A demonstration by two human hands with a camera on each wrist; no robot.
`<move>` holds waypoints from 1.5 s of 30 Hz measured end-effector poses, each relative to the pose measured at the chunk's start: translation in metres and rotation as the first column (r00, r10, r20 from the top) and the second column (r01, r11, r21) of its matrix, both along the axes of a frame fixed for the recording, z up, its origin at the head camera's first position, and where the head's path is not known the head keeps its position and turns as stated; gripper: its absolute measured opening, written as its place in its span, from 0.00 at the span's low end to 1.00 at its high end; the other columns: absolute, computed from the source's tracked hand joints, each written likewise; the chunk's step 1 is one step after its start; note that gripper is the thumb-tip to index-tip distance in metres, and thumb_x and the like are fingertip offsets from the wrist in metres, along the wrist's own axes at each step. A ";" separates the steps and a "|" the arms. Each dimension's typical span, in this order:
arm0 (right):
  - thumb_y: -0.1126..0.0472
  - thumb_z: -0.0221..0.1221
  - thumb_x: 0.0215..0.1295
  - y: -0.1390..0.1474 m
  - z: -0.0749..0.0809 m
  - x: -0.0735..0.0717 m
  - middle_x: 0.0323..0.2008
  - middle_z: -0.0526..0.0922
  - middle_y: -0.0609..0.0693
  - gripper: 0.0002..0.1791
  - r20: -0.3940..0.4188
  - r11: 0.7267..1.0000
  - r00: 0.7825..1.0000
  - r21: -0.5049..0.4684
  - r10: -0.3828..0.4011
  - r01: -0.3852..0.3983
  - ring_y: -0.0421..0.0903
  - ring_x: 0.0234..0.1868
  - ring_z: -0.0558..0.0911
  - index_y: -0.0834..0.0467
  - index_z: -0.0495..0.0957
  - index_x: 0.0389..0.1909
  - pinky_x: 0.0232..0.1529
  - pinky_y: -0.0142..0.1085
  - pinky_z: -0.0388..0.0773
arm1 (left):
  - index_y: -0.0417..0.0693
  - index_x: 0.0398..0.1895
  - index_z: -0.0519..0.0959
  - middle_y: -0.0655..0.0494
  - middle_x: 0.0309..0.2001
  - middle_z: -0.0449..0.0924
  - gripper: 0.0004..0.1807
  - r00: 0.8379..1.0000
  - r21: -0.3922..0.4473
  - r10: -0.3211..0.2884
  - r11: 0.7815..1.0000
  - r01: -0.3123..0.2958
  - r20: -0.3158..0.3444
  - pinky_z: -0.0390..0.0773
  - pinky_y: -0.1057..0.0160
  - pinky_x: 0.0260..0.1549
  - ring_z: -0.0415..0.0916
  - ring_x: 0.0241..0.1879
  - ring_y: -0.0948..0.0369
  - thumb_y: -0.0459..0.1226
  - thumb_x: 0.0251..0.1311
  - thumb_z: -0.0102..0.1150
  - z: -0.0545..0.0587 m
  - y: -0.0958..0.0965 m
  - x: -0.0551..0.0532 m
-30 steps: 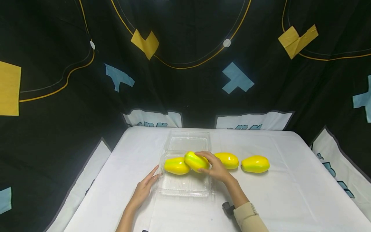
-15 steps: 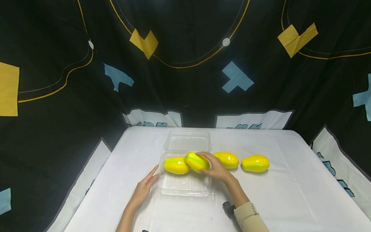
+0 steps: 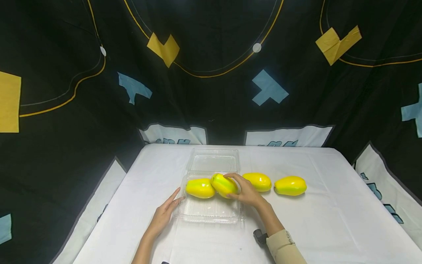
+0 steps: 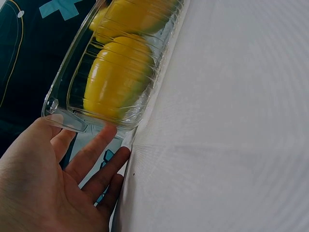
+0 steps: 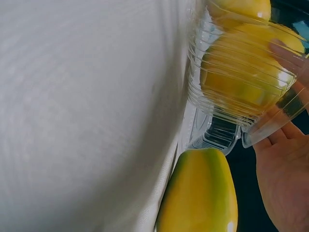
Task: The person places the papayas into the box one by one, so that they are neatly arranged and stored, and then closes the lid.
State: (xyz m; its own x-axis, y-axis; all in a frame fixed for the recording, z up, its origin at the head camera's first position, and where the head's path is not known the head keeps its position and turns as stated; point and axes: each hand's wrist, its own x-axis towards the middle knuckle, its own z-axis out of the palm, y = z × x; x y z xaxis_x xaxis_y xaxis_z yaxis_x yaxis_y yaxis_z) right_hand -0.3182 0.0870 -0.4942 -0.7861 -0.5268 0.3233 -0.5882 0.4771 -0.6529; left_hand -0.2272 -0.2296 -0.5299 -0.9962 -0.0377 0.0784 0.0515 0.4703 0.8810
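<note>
My right hand (image 3: 245,190) grips a yellow-green papaya (image 3: 223,185) over the right part of a clear plastic clamshell box (image 3: 207,214). That papaya sits tilted against another papaya (image 3: 200,188) lying in the left part of the box. In the right wrist view the gripped papaya (image 5: 236,72) shows through the ribbed plastic wall. My left hand (image 3: 162,215) touches the box's left side with fingers fairly straight. In the left wrist view, the left hand (image 4: 63,179) has its thumb at the rim and a fingertip against the wall below.
Two more papayas lie right of the box, one (image 3: 258,182) close beside it and one (image 3: 290,186) farther right. The box's open lid (image 3: 213,161) lies flat behind the base. A white cloth (image 3: 329,220) covers the table; a black curtain (image 3: 211,106) hangs behind.
The gripped papaya and my right fingers have shifted very slightly toward me. The left hand, the box and the other papayas stay in place.
</note>
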 end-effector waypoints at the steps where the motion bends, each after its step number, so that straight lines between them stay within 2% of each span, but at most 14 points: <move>1: 0.57 0.70 0.49 0.000 0.000 0.000 0.60 0.70 0.41 0.35 -0.001 1.000 1.000 0.002 0.002 -0.002 0.47 0.62 0.67 0.45 0.67 0.60 0.63 0.50 0.60 | 0.72 0.66 0.61 0.66 0.63 0.63 0.24 1.000 0.001 -0.002 1.000 0.002 -0.003 0.54 0.44 0.62 0.56 0.65 0.56 0.55 0.67 0.40 0.000 0.000 0.000; 18: 0.57 0.70 0.49 0.000 0.000 0.000 0.60 0.70 0.45 0.35 -0.004 1.000 1.000 0.027 0.014 -0.014 0.49 0.63 0.66 0.50 0.68 0.59 0.63 0.49 0.60 | 0.73 0.66 0.61 0.65 0.63 0.64 0.24 1.000 0.006 -0.003 1.000 0.003 0.012 0.54 0.44 0.62 0.55 0.66 0.56 0.56 0.66 0.40 0.000 -0.001 -0.001; 25: 0.56 0.70 0.49 -0.001 0.000 0.001 0.61 0.69 0.44 0.36 0.014 0.999 1.000 0.039 -0.012 0.012 0.49 0.63 0.66 0.48 0.67 0.60 0.63 0.50 0.60 | 0.70 0.67 0.61 0.63 0.64 0.64 0.25 1.000 -0.004 0.003 1.000 -0.003 0.007 0.54 0.43 0.62 0.55 0.66 0.54 0.56 0.66 0.39 -0.002 -0.001 -0.001; 34: 0.56 0.71 0.48 -0.001 -0.002 0.002 0.62 0.67 0.43 0.39 0.021 0.998 0.999 0.057 -0.038 0.037 0.48 0.64 0.64 0.44 0.65 0.62 0.63 0.50 0.59 | 0.72 0.66 0.62 0.66 0.64 0.63 0.24 1.000 0.011 0.002 1.000 -0.002 0.018 0.53 0.43 0.62 0.55 0.66 0.56 0.56 0.66 0.40 -0.002 -0.002 -0.001; 39: 0.57 0.71 0.48 0.000 -0.002 0.002 0.63 0.67 0.43 0.40 0.018 0.999 0.999 0.044 -0.031 0.030 0.48 0.64 0.64 0.45 0.64 0.63 0.63 0.50 0.58 | 0.70 0.66 0.62 0.62 0.62 0.66 0.24 1.000 0.014 -0.007 1.000 0.007 -0.001 0.54 0.42 0.61 0.56 0.66 0.54 0.55 0.67 0.40 -0.003 -0.002 -0.001; 45: 0.58 0.71 0.47 0.000 -0.003 0.001 0.63 0.66 0.42 0.42 0.013 1.000 1.000 0.025 -0.016 0.016 0.48 0.65 0.63 0.46 0.63 0.64 0.64 0.50 0.58 | 0.74 0.66 0.61 0.63 0.63 0.66 0.23 1.000 0.028 -0.013 1.000 0.013 0.013 0.53 0.42 0.62 0.55 0.66 0.55 0.55 0.67 0.40 -0.002 -0.003 -0.002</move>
State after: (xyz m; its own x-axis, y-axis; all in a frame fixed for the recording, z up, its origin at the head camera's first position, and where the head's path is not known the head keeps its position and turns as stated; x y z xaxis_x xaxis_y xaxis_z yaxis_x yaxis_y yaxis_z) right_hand -0.3171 0.0872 -0.4968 -0.7989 -0.5215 0.2996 -0.5714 0.5026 -0.6488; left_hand -0.2287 -0.2323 -0.5319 -0.9976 -0.0268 0.0642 0.0456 0.4450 0.8944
